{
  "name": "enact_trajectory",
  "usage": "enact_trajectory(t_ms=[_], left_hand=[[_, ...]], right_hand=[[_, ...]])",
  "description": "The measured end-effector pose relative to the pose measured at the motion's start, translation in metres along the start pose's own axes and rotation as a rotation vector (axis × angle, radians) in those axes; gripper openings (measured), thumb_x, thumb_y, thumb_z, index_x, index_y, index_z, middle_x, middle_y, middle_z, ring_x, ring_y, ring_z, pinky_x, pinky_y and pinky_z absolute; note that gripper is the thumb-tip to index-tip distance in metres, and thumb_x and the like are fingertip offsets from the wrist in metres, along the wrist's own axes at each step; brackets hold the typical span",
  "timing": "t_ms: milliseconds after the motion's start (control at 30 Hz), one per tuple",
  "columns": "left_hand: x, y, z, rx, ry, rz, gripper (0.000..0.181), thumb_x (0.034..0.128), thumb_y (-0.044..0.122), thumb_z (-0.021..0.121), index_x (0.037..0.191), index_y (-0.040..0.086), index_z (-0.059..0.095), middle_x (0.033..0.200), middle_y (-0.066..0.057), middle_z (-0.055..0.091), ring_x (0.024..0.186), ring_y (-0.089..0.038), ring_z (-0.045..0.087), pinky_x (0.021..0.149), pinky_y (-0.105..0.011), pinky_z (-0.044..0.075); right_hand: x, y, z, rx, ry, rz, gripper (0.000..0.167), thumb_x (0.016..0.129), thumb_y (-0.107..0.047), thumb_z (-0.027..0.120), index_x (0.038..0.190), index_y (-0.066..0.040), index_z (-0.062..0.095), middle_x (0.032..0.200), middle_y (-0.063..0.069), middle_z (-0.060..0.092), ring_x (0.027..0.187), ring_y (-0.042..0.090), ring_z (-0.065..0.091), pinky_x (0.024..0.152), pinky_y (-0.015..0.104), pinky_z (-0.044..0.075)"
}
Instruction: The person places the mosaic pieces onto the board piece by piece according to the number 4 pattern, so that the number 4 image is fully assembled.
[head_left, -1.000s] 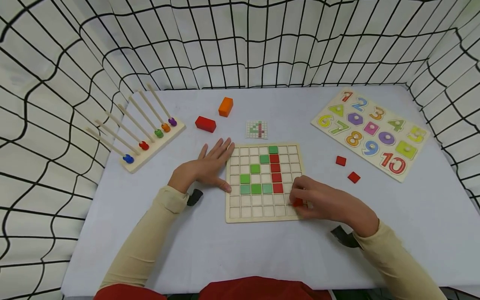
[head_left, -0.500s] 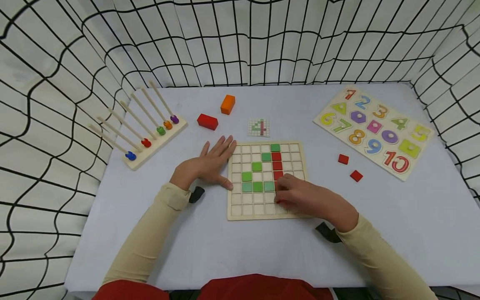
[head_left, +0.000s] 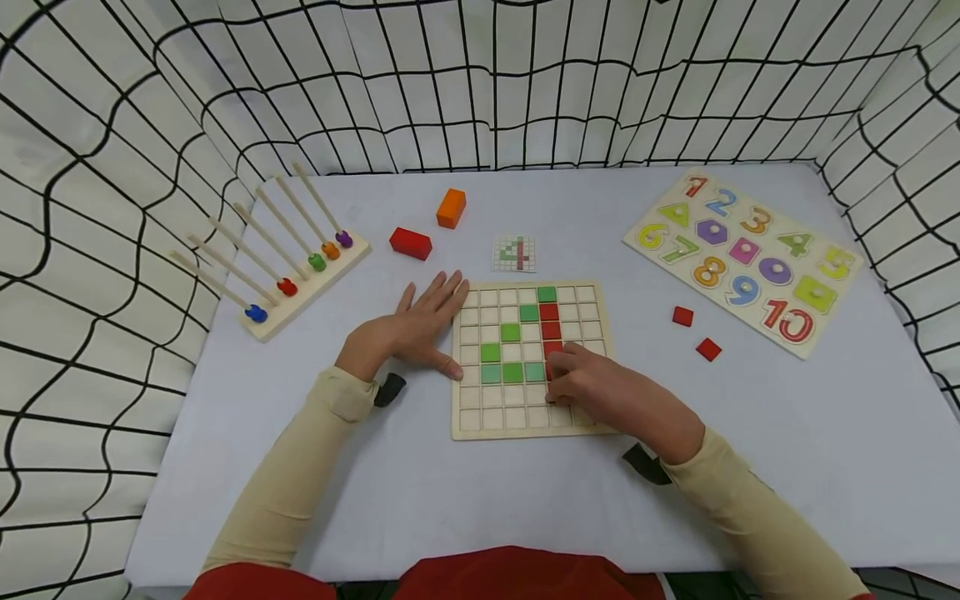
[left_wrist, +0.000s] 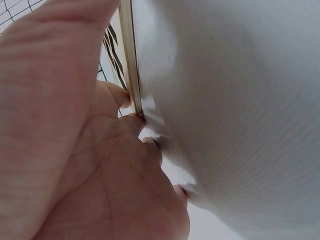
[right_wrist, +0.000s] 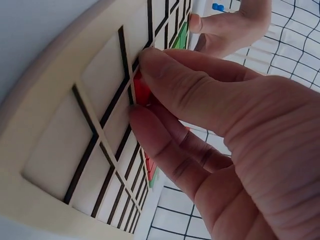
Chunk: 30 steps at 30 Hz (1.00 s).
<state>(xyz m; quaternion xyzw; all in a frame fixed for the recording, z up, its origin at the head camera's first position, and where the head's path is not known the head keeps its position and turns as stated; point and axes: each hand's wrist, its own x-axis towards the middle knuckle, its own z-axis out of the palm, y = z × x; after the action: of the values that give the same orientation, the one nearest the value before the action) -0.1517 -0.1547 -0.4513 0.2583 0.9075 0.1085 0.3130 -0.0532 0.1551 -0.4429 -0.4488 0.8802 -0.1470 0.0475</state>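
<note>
A wooden grid board point(head_left: 480, 432) lies on the white table, with green tiles point(head_left: 510, 332) and a column of red tiles point(head_left: 551, 330) set in its squares. My left hand point(head_left: 412, 333) rests flat at the board's left edge, fingers spread and thumb touching the frame. Over the board's lower right part, my right hand point(head_left: 611, 392) pinches a red square tile point(right_wrist: 142, 90) between thumb and fingers, down at the grid squares. In the head view the fingers hide most of that tile and the bottom of the red column.
Two loose red tiles point(head_left: 696, 333) lie right of the board. A small pattern card point(head_left: 514, 253), a red block point(head_left: 410, 243) and an orange block point(head_left: 452, 208) lie behind it. A pegged bead stand point(head_left: 307, 287) is at left, a number puzzle point(head_left: 742, 258) at right. Black netting surrounds the table.
My right hand has carried the red tile leftward from the board's right edge to just below the red column. It moved little in the last half second. My left hand stays in place.
</note>
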Motion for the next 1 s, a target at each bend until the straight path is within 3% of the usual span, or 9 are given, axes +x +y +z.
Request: enact_trajectory(t_ms=[367, 600, 767, 1000], left_hand=[[-0.001, -0.002, 0.001, -0.021, 0.016, 0.011, 0.139, 0.0832, 0.061, 0.086, 0.172, 0.01, -0.008, 0.181, -0.009, -0.02, 0.168, -0.034, -0.023, 0.132, -0.066, -0.016], [-0.004, -0.005, 0.004, -0.011, 0.022, 0.005, 0.139, 0.0826, 0.059, 0.087, 0.172, 0.008, -0.006, 0.181, -0.012, -0.018, 0.168, -0.037, -0.02, 0.131, -0.069, -0.014], [-0.003, -0.006, 0.006, -0.004, 0.028, 0.011, 0.139, 0.0833, 0.057, 0.087, 0.172, 0.008, -0.007, 0.181, -0.012, -0.019, 0.168, -0.037, -0.021, 0.131, -0.069, -0.014], [0.007, -0.01, 0.01, -0.019, 0.033, 0.01, 0.141, 0.0823, 0.058, 0.088, 0.172, 0.012, -0.011, 0.181, -0.009, -0.022, 0.167, -0.034, -0.025, 0.131, -0.067, -0.018]], right_hand=[[-0.01, 0.009, 0.0, -0.021, 0.07, -0.106, 0.017, 0.088, -0.009, 0.088, 0.104, -0.01, 0.082, 0.105, 0.005, 0.068, 0.099, 0.019, 0.061, 0.083, 0.025, 0.063], [-0.025, 0.028, -0.021, 0.018, 0.109, -0.006, 0.031, 0.084, -0.007, 0.091, 0.113, -0.007, 0.082, 0.13, 0.014, 0.07, 0.117, 0.027, 0.07, 0.09, 0.036, 0.066], [-0.038, 0.043, -0.034, -0.06, 0.143, 0.031, 0.038, 0.078, -0.002, 0.094, 0.114, -0.005, 0.082, 0.127, 0.016, 0.072, 0.113, 0.028, 0.072, 0.085, 0.036, 0.067], [-0.057, 0.062, -0.044, -0.107, 0.13, 0.081, 0.035, 0.079, 0.002, 0.092, 0.112, -0.002, 0.082, 0.125, 0.017, 0.074, 0.109, 0.03, 0.074, 0.084, 0.039, 0.066]])
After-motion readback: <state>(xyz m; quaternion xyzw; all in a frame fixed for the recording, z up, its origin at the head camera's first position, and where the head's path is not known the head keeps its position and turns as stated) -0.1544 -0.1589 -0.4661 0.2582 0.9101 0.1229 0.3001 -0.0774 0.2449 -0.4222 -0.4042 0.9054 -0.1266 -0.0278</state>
